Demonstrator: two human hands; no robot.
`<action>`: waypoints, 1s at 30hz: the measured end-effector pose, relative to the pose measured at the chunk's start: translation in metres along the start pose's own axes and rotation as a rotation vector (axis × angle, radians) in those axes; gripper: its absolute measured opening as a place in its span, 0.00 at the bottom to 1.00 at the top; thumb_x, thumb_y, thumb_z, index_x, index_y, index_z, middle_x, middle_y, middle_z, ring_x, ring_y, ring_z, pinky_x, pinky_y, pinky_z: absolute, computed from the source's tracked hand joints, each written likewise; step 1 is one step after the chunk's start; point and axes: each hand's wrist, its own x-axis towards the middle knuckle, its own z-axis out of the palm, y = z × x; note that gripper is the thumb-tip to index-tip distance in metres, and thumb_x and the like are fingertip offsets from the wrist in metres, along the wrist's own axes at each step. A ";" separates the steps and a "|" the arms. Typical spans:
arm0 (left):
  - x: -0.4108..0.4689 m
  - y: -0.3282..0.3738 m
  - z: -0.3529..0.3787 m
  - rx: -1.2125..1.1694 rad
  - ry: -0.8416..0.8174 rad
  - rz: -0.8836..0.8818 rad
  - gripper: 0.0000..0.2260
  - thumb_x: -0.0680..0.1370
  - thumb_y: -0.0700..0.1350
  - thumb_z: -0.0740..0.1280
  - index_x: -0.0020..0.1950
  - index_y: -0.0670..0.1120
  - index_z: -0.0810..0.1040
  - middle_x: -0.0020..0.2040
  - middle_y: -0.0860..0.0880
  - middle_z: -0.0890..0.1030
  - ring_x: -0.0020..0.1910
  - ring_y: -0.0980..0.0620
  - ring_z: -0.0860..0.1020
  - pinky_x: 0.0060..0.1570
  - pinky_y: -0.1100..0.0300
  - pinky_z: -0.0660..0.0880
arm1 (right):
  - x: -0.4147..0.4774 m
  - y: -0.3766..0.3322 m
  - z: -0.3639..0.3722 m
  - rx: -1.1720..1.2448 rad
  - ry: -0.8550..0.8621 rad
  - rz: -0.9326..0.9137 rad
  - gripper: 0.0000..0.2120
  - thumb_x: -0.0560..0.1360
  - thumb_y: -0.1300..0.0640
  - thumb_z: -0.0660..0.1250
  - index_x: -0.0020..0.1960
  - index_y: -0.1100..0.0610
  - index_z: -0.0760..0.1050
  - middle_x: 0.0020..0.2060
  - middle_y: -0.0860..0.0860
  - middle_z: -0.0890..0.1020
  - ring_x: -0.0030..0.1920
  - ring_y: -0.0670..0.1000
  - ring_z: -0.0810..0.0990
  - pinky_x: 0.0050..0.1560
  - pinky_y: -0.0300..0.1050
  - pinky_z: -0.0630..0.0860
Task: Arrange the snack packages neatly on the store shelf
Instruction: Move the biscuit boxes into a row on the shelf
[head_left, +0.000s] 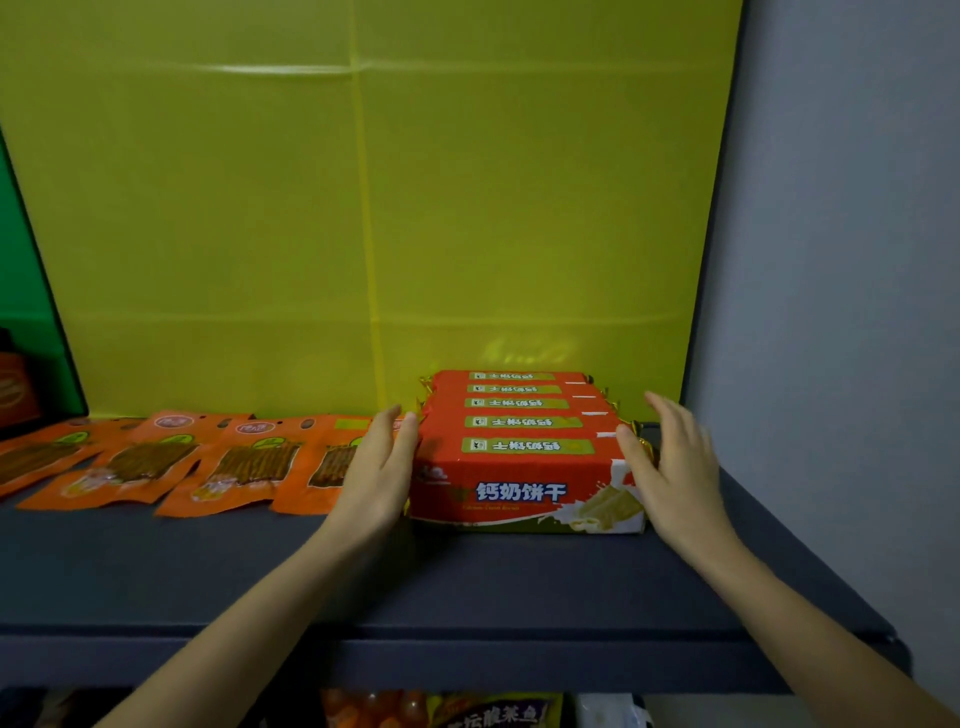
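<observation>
**Two bare hands bracketing a row of red biscuit packs on a shelf**

A person is reaching both forearms in from the bottom edge toward a dark grey, flat shelf board (363, 582). Five red, rectangular foil-wrapped biscuit packs (519, 467) are standing on edge there, one behind another, right of centre on the board. The rearmost pack is sitting close to the glossy yellow-green back panel (363, 208). The front pack is showing blue-and-white lettering and a picture of pale biscuits.

The left hand (379, 467) is lying flat against the left end of the row, fingers straight and together, gripping nothing. The right hand (670, 467) is also held open at the row's right end. Its thumb is touching the front pack's corner, while its straight fingers are slightly spread (whether they are touching the packs cannot be told).

Just beside the left hand, several flat orange plastic pouches of brown stick snacks (234, 467) are lying overlapped in a line running leftward. A pale grey wall (857, 260) is rising at the right. Below the board, colourful snack bags (488, 712) are peeking out.
</observation>
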 end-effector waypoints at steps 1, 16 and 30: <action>0.001 -0.001 -0.007 0.165 0.020 0.090 0.21 0.81 0.53 0.54 0.70 0.44 0.67 0.67 0.47 0.73 0.66 0.49 0.70 0.64 0.55 0.66 | -0.001 -0.004 -0.003 -0.063 -0.004 -0.071 0.28 0.77 0.45 0.58 0.74 0.54 0.59 0.71 0.51 0.66 0.72 0.51 0.62 0.71 0.52 0.61; -0.066 -0.037 -0.160 1.088 0.282 0.210 0.18 0.74 0.57 0.54 0.46 0.48 0.78 0.45 0.51 0.81 0.46 0.47 0.80 0.28 0.59 0.61 | -0.041 -0.146 0.079 -0.108 -0.373 -0.765 0.17 0.78 0.47 0.59 0.65 0.47 0.70 0.61 0.42 0.75 0.63 0.46 0.71 0.58 0.41 0.68; -0.160 -0.092 -0.399 1.320 0.337 -0.072 0.11 0.79 0.53 0.58 0.51 0.48 0.74 0.49 0.52 0.79 0.49 0.49 0.78 0.33 0.58 0.64 | -0.138 -0.349 0.236 0.028 -0.621 -0.994 0.17 0.78 0.45 0.58 0.66 0.46 0.69 0.63 0.42 0.74 0.64 0.46 0.72 0.54 0.42 0.68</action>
